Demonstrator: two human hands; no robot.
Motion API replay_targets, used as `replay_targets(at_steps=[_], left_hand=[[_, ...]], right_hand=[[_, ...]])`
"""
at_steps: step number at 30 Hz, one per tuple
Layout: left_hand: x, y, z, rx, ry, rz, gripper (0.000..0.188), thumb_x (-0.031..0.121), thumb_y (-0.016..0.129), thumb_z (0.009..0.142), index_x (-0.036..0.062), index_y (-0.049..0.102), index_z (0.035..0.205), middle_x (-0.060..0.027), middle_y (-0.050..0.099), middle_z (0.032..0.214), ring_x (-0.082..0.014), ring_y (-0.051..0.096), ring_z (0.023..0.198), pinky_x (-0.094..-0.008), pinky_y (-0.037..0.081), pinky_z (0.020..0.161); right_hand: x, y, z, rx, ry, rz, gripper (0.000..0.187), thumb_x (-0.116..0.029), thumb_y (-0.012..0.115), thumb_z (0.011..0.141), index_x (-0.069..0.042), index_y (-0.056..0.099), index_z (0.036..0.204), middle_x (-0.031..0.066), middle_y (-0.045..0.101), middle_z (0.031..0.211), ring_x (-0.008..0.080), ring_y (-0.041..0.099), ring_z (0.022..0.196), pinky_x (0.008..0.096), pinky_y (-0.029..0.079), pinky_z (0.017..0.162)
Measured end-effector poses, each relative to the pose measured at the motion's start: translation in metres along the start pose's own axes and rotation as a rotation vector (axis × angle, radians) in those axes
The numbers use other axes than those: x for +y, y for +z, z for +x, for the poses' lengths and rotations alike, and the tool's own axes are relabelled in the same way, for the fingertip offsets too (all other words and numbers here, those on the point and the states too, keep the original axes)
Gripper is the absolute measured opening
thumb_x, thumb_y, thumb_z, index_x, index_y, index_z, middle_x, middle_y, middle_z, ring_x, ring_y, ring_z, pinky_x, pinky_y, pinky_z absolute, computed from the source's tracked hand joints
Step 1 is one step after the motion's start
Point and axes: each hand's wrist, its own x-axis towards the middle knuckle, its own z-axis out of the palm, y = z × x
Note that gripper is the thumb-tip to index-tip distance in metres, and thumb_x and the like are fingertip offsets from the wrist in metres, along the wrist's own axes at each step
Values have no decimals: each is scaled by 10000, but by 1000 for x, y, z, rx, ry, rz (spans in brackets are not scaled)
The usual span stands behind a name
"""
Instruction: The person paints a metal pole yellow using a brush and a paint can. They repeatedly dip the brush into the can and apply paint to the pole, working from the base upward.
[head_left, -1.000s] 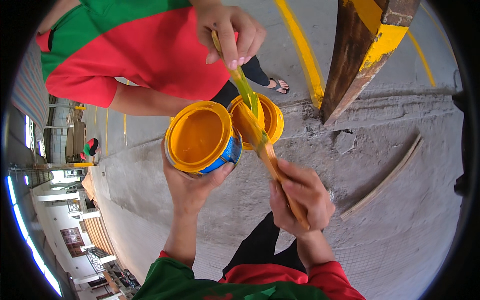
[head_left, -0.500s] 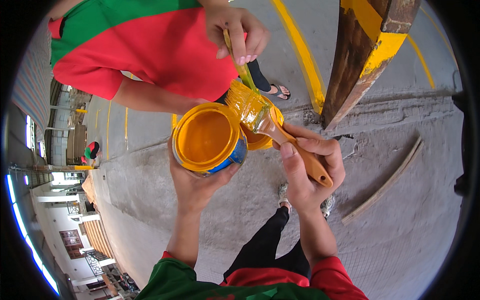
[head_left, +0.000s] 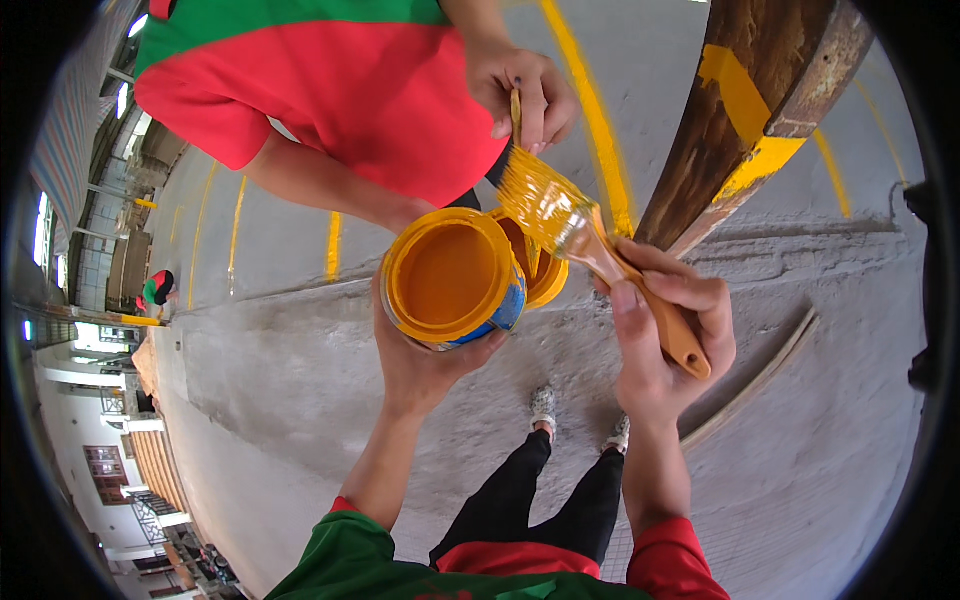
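At the far left of the view, a bent figure [head_left: 157, 288] in red and green is seen small in the distance. Nearer, a co-worker in a red and green shirt [head_left: 340, 110] is placed opposite, with one forearm [head_left: 330, 185] stretched inward; its hand is mostly hidden, so the grip cannot be told. By the left hand [head_left: 415, 355], a blue and yellow paint can [head_left: 512, 305] is grasped from beneath and around the side, probably so that it is kept steady with its mouth tipped toward the eyes. Just behind it, a second yellow can [head_left: 550, 290] is partly covered from sight. Above that can, a slim brush handle [head_left: 516, 115] is pinched in the co-worker's other hand [head_left: 530, 90]. By the right hand [head_left: 670, 325], a wide brush [head_left: 600, 255] is gripped along its wooden handle, thumb in front and fingers behind; its yellow-coated bristles are pointed up and left over the second can's edge, presumably so that drips are caught there. Farther right, a wooden post [head_left: 775, 50] is marked with yellow, and a wooden strip [head_left: 755, 375] is laid on the floor [head_left: 290, 430].

Compared with a second ago, the wide brush is turned broad face to view instead of edge-on, the paint can is found farther right in the view, and both of the wearer's shoes [head_left: 542, 410] are now shown.
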Motion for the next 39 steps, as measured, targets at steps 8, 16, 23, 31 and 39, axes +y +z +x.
replay_targets(at_steps=[8, 16, 23, 31, 39], left_hand=[[-17, 3, -5, 41, -61, -192, 1009, 235, 983, 616, 18, 417, 1423, -123, 564, 1349, -224, 586, 1227, -391, 481, 1070], [-42, -16, -9, -28, -5, 93, 1057, 317, 978, 574, 40, 436, 1438, -110, 565, 1358, -265, 577, 1243, -411, 450, 1095], [-41, -15, -10, -68, 84, 309, 1046, 284, 971, 562, 58, 435, 1431, -109, 545, 1379, -281, 554, 1269, -422, 409, 1126], [-18, -7, -3, -94, 121, 295, 1127, 213, 981, 577, 34, 321, 1473, -123, 518, 1397, -268, 542, 1285, -428, 408, 1129], [2, -5, -1, -62, 32, 119, 1129, 168, 968, 621, 1, 261, 1484, -156, 500, 1404, -257, 540, 1302, -410, 421, 1127]], right_hand=[[11, 13, -38, 108, 63, -16, 198, 74, 727, 899, 40, 554, 987, 263, 727, 1116, 197, 749, 935, 272, 591, 800], [23, 23, -36, 90, 112, 72, 205, -5, 702, 957, 12, 502, 1002, 273, 710, 1127, 273, 753, 956, 330, 624, 810], [16, 29, -35, 191, 131, 205, 208, 49, 734, 910, 58, 547, 1003, 292, 715, 1125, 221, 730, 1003, 299, 583, 837], [-4, 10, -21, 60, 0, -15, 217, -27, 704, 953, 2, 495, 1001, 286, 705, 1111, 296, 756, 926, 350, 630, 784], [-42, -2, -5, -155, -222, -271, 250, 71, 796, 803, 0, 615, 959, 240, 752, 1018, 279, 780, 874, 301, 609, 737]])
